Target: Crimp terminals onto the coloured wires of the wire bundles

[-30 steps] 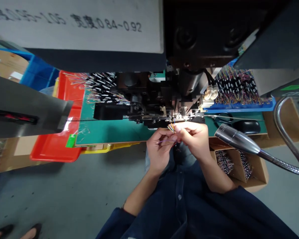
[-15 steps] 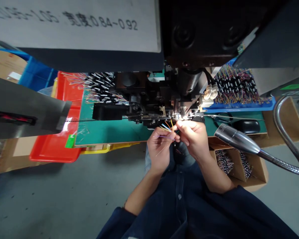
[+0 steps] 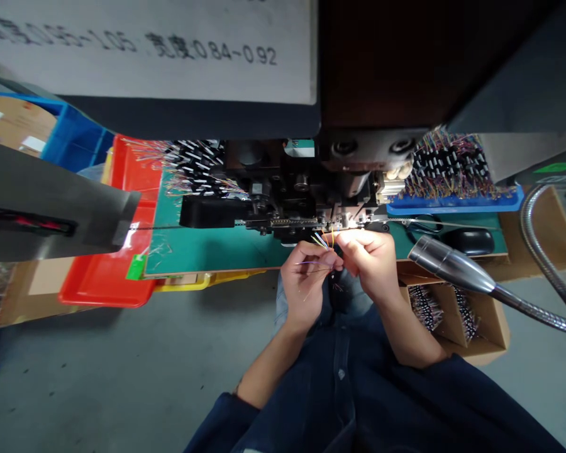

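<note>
Thin coloured wires fan out of my left hand, whose thumb and fingers are pinched around the bundle. Close beside it, my right hand is closed in a pinch at the front of the press machine, with its fingertips by the lit tooling. An orange wire runs between the two hands toward that tooling; its tip is hidden there. A strip of small metal terminals passes along the machine's front edge, just beyond my fingers.
A bendable metal lamp reaches in from the right. Bundled wires lie on a blue tray behind it. Divided cardboard boxes stand below. Red trays sit at left, beside the green bench top.
The press head has come down toward the tooling. Both hands stay close together at the machine, and the wire bundle sits slightly nearer my right hand.
</note>
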Motion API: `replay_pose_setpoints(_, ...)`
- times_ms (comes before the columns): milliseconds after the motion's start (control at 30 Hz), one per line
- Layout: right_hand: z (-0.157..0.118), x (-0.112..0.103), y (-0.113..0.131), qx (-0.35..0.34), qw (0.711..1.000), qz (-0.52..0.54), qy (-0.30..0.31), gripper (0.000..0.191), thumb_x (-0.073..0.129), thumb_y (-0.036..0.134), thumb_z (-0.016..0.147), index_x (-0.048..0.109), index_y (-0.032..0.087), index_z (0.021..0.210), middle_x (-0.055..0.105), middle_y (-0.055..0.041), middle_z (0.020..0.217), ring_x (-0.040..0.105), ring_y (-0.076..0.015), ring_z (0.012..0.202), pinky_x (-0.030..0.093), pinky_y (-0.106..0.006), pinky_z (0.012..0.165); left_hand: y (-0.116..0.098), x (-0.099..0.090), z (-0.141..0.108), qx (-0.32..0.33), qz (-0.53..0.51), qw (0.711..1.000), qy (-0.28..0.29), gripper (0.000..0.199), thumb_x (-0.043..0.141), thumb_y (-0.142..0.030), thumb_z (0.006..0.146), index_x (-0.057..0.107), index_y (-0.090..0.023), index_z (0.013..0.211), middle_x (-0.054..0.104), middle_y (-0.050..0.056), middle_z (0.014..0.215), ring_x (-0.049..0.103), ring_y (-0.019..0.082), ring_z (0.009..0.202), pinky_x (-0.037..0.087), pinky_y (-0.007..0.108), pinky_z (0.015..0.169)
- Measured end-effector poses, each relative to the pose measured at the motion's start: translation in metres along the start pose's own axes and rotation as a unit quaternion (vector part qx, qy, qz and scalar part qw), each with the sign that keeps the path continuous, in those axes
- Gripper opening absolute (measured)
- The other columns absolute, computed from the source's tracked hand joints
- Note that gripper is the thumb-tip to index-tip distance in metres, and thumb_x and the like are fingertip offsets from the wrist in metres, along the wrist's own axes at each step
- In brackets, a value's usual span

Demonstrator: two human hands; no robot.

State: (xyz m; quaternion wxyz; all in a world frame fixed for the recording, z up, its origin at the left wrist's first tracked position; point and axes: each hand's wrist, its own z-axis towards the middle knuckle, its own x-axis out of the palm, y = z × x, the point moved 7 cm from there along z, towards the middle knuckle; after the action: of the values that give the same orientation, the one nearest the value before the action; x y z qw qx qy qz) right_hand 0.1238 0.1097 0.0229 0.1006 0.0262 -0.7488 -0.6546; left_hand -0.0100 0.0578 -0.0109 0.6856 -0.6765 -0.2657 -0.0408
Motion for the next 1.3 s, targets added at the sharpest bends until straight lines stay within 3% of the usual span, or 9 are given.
replay_pose_setpoints(167,-0.002,0.001,0.011,-0.005,1.0,-0.011,0.009,0.046,0.088,0.067,0.101,0.094,0.022,0.096,0.065,0.0,0.056,0.047,-0.0144,0.045,0.042,-0.032,0.041,0.003,0.0,-0.002,-0.01,-0.004,1.0,0.019,0.029,0.097,-0.043,0.101,0.075,-0.024,0.097,0.077,-0.002,0.082,0.077,0.016,0.071,0.065,0.028,0.069)
replay_pose_setpoints(367,-0.004,0.001,0.009,-0.008,1.0,0.014,-0.006,0.033,0.087,0.057,0.105,0.094,0.026,0.093,0.056,0.0049,0.049,0.049,-0.0142,0.043,0.05,-0.032,0.045,0.01,-0.004,-0.004,-0.021,0.0,1.0,0.006,0.033,0.093,-0.049,0.103,0.071,-0.026,0.098,0.076,-0.002,0.087,0.078,0.017,0.076,0.067,0.031,0.075)
replay_pose_setpoints(500,-0.005,0.003,0.009,-0.011,1.0,0.018,-0.003,0.031,0.085,0.052,0.106,0.095,0.026,0.093,0.059,0.0046,0.05,0.051,-0.0137,0.043,0.05,-0.031,0.046,0.01,-0.004,-0.006,-0.017,-0.006,1.0,0.0,0.028,0.092,-0.044,0.106,0.073,-0.025,0.099,0.075,-0.002,0.086,0.076,0.016,0.075,0.066,0.029,0.074)
replay_pose_setpoints(667,-0.011,0.001,0.016,-0.056,0.997,-0.014,-0.046,0.029,0.085,0.051,0.105,0.093,0.025,0.096,0.07,0.002,0.059,0.056,-0.0142,0.046,0.05,-0.03,0.044,0.006,-0.004,-0.006,-0.016,-0.024,1.0,-0.011,0.025,0.09,-0.042,0.108,0.074,-0.025,0.1,0.073,-0.002,0.082,0.073,0.015,0.07,0.064,0.028,0.07)
replay_pose_setpoints(800,-0.011,0.0,0.016,-0.073,0.996,-0.005,-0.061,0.038,0.095,0.052,0.096,0.079,0.024,0.076,0.07,0.0021,0.059,0.054,-0.0124,0.047,0.046,-0.027,0.045,0.001,-0.002,-0.006,0.001,-0.012,1.0,-0.005,0.026,0.092,-0.043,0.106,0.077,-0.023,0.098,0.076,0.0,0.086,0.073,0.014,0.075,0.061,0.024,0.071)
replay_pose_setpoints(867,-0.009,0.001,0.016,-0.066,0.997,0.009,-0.047,0.043,0.099,0.052,0.093,0.073,0.024,0.072,0.068,0.0025,0.057,0.054,-0.0123,0.048,0.044,-0.027,0.046,0.0,0.0,-0.006,0.004,-0.013,1.0,0.006,0.025,0.093,-0.042,0.105,0.079,-0.022,0.097,0.076,0.0,0.087,0.073,0.014,0.076,0.059,0.023,0.071)
replay_pose_setpoints(1067,-0.003,0.003,0.012,-0.021,1.0,0.013,-0.003,0.032,0.09,0.054,0.101,0.09,0.024,0.089,0.069,0.0012,0.058,0.053,-0.0137,0.046,0.044,-0.029,0.044,0.009,-0.003,-0.008,-0.028,-0.018,0.999,0.011,0.025,0.092,-0.04,0.105,0.076,-0.023,0.096,0.071,-0.002,0.081,0.072,0.014,0.071,0.062,0.026,0.07)
replay_pose_setpoints(1200,-0.001,0.0,-0.002,0.007,0.999,0.033,-0.017,0.031,0.086,0.052,0.105,0.094,0.023,0.096,0.07,0.0005,0.058,0.049,-0.013,0.045,0.043,-0.029,0.046,0.009,-0.004,-0.005,-0.018,-0.022,1.0,-0.011,0.023,0.093,-0.04,0.105,0.078,-0.024,0.097,0.072,-0.002,0.085,0.073,0.013,0.073,0.063,0.025,0.071)
replay_pose_setpoints(1300,0.0,0.001,-0.012,0.032,0.997,0.063,-0.029,0.035,0.089,0.054,0.103,0.093,0.022,0.09,0.066,0.0021,0.055,0.044,-0.0108,0.043,0.042,-0.028,0.047,0.004,-0.003,-0.003,-0.005,-0.028,0.999,-0.024,0.023,0.095,-0.039,0.104,0.079,-0.024,0.097,0.073,-0.002,0.085,0.072,0.012,0.074,0.064,0.024,0.072)
